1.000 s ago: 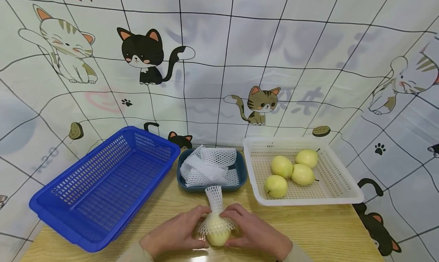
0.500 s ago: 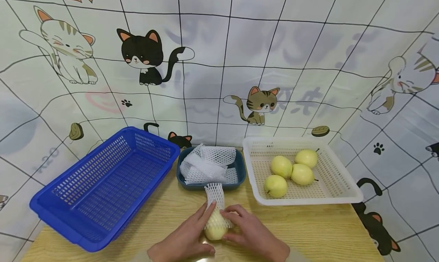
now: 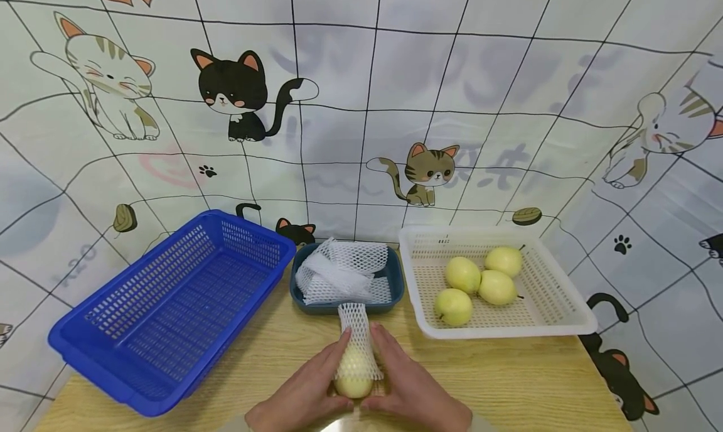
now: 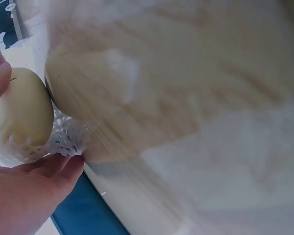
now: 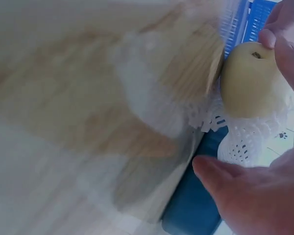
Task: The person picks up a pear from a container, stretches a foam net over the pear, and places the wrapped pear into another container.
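Observation:
A pale yellow pear (image 3: pixel 354 387) stands on the wooden table, its upper part covered by a white foam net sleeve (image 3: pixel 353 331). The sleeve's narrow end points toward the back, and the pear's near end is bare. My left hand (image 3: pixel 307 382) holds the pear from the left, its fingers along the net and its thumb by the bare end. On the other side is my right hand (image 3: pixel 415 382), fingers straight along the sleeve. In the right wrist view its thumb overlaps the pear (image 5: pixel 250 81), while a fingertip stands apart from the net.
A teal tray (image 3: pixel 347 309) with several folded foam nets (image 3: pixel 344 275) is just behind the hands. At left lies a blue basket (image 3: pixel 169 306) with nothing in it. Several pears (image 3: pixel 498 287) sit in the white basket (image 3: pixel 508 331) at right. A cat-print curtain (image 3: pixel 339 124) hangs behind.
The net sleeve's flared edge has come down smooth over the pear. My left fingers have moved up along the net, and the right fingers have straightened from their pinch on it.

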